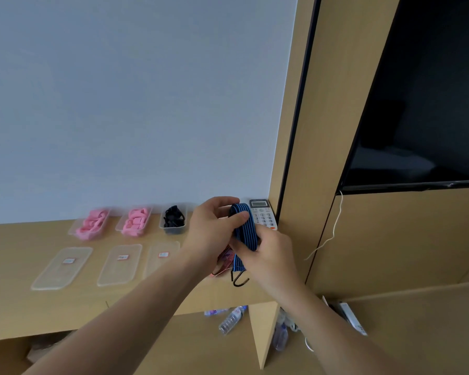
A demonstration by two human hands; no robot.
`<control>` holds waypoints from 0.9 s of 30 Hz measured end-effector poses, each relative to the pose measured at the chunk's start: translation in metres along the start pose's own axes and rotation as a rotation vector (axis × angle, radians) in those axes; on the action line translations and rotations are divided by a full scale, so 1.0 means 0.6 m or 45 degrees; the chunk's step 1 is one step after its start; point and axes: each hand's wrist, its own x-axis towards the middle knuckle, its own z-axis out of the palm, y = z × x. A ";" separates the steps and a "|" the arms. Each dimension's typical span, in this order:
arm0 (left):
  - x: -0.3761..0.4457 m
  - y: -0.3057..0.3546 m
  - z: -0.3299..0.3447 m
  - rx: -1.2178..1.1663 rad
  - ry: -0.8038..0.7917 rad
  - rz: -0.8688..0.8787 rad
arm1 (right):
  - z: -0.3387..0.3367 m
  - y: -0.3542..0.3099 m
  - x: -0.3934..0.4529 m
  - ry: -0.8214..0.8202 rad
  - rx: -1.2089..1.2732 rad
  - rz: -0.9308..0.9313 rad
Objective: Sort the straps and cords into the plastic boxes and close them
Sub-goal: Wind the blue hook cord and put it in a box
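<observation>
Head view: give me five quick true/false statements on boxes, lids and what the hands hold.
1. Both hands hold the blue-striped bungee cord. True: left hand and right hand each have a grip on it.
2. All three boxes are closed. False: the lids lie flat on the desk, in front of the open boxes.
3. Two boxes hold pink straps. True.
4. The black straps box sits left of the pink ones. False: it sits to their right.
5. A desk phone stands behind the hands. True.
</observation>
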 end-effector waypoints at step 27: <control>-0.014 0.014 -0.028 0.008 -0.256 0.150 | -0.063 0.001 0.047 -0.537 0.948 0.364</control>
